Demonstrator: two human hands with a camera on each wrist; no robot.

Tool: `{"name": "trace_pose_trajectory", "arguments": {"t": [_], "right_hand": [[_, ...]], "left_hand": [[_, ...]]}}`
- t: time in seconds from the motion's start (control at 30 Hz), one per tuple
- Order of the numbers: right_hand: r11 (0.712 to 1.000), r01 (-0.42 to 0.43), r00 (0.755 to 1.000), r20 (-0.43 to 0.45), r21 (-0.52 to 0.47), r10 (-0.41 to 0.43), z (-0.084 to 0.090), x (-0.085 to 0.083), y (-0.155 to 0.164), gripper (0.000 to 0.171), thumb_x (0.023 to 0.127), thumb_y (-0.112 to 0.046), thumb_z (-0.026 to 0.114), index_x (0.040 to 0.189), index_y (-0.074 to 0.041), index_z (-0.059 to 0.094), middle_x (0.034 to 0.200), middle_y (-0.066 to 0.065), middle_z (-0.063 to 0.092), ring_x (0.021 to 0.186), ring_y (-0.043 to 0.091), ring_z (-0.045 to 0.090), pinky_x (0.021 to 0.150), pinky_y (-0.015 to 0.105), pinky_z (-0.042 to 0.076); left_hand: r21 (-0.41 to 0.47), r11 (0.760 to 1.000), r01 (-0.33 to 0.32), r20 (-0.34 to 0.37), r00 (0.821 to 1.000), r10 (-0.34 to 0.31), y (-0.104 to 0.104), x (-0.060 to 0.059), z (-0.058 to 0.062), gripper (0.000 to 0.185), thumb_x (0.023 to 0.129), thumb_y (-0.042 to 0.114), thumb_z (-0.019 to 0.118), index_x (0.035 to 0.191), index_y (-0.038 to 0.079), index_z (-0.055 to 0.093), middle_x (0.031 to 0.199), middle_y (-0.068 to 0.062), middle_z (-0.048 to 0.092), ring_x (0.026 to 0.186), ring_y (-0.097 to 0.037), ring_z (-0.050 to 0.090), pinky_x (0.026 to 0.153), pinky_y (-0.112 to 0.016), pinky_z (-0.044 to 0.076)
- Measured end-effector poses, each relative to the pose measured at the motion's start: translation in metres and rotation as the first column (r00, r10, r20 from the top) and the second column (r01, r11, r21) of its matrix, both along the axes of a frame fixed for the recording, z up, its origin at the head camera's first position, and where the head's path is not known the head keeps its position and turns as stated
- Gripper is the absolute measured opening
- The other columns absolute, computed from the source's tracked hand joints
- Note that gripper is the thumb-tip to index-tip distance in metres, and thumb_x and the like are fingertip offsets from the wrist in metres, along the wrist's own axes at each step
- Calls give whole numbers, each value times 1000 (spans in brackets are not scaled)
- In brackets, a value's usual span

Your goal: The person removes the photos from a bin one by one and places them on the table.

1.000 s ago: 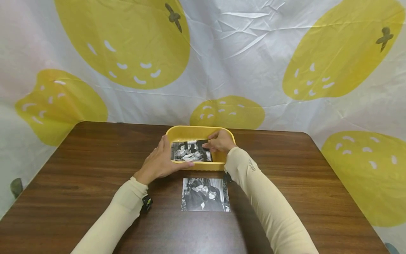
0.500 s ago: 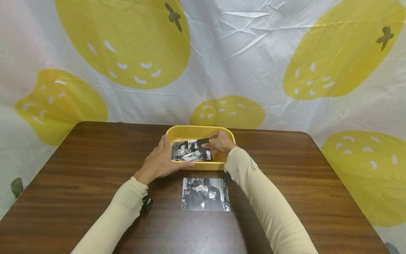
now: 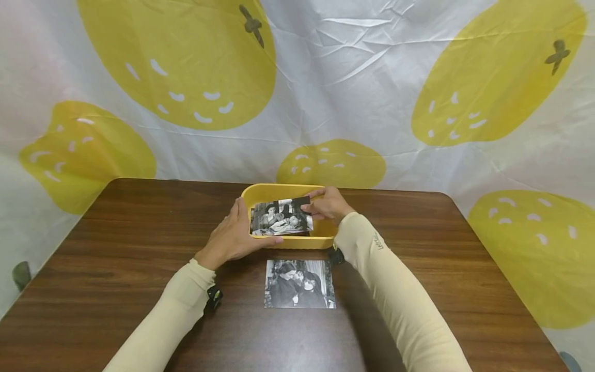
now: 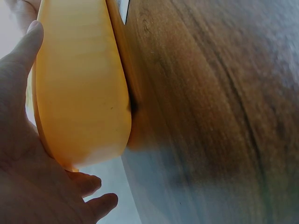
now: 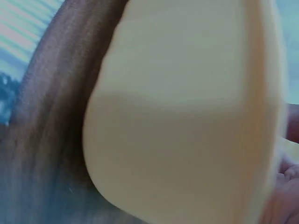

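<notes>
**A:** What's biggest in my feed?

**B:** I see the dark brown wooden table (image 3: 139, 268), backed by a white cloth with yellow fruit shapes (image 3: 325, 77). Near the table's far edge, at the middle, sits the yellow oval plastic tub (image 3: 279, 192).

**A:** Anything in it?

**B:** A black-and-white photo print (image 3: 281, 217) is tilted over the tub's opening, its near edge at the near rim. I cannot tell what lies under it. A second black-and-white photo (image 3: 299, 283) lies flat on the table just in front of the tub.

**A:** And the hands?

**B:** My left hand (image 3: 234, 235) lies with fingers straight against the tub's left wall, thumb along the near rim. My right hand (image 3: 327, 205) pinches the print's right edge.
</notes>
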State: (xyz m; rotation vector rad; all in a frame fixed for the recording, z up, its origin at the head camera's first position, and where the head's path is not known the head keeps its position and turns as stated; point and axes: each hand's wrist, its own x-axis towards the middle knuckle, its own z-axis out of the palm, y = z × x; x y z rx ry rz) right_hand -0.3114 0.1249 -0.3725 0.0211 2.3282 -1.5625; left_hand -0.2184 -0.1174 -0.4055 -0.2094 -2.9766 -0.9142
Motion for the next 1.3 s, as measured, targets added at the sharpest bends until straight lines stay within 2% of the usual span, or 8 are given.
{"name": "trace_pose_trajectory", "arguments": {"t": [0.1, 0.3, 0.43, 0.63, 0.93, 1.1, 1.3], "right_hand": [[1000, 0, 1000, 4, 3, 0, 7, 2, 5, 47, 92, -4, 74, 136, 4, 59, 122, 21, 65, 81, 19, 69, 78, 36, 60], [1000, 4, 1000, 0, -13, -4, 20, 5, 17, 48, 93, -6, 73, 138, 1, 58, 126, 21, 63, 101, 28, 68, 93, 46, 55], [1000, -1, 1000, -17, -6, 1, 27, 7, 29, 49, 93, -6, 72, 139, 0, 56, 129, 20, 61, 105, 30, 67, 93, 45, 55], [1000, -4, 999, -39, -8, 4, 36, 12, 50, 46, 94, -3, 68, 139, 1, 56, 128, 21, 63, 102, 23, 68, 86, 36, 58], [998, -57, 995, -83, 40, 60, 45, 27, 89, 50, 94, -5, 71, 140, 6, 52, 122, 27, 66, 90, 16, 70, 86, 38, 58], [999, -36, 996, -76, 5, 36, 46, 40, 109, 51, 93, 0, 71, 138, 10, 49, 110, 18, 69, 84, 13, 69, 80, 33, 59], [1000, -11, 998, -69, -7, 10, 45, 59, 135, 50, 92, 1, 71, 136, 11, 49, 96, 6, 71, 82, 11, 69, 79, 33, 60]], "left_hand": [[-2, 1000, -2, 10, 1000, 2, 0, 0, -1, 145, 65, 85, 71, 160, 1, -1, 162, -26, 20, 134, -48, 44, 103, -60, 43], [3, 1000, 4, 20, 1000, -4, 1, 0, -1, 146, 66, 85, 71, 160, 1, -2, 163, -27, 16, 137, -48, 41, 105, -60, 41], [1, 1000, 8, 15, 1000, -8, 1, 0, -1, 146, 66, 85, 70, 160, 0, -3, 164, -27, 13, 140, -49, 37, 107, -60, 39], [-13, 1000, 13, 35, 999, -13, 1, 1, -1, 148, 66, 88, 67, 160, -1, -6, 166, -26, 7, 143, -48, 32, 109, -60, 37], [5, 999, 33, 22, 999, -33, 0, 1, -2, 146, 68, 84, 69, 160, -1, -5, 166, -26, 7, 145, -46, 29, 109, -61, 37], [0, 999, 37, 21, 999, -37, -1, 0, 0, 146, 69, 85, 67, 159, -2, -7, 166, -27, 6, 145, -48, 28, 109, -62, 36], [-11, 999, 31, 25, 999, -30, 0, 0, 1, 147, 69, 86, 66, 159, -3, -8, 165, -28, 6, 146, -49, 26, 111, -62, 34]]}}
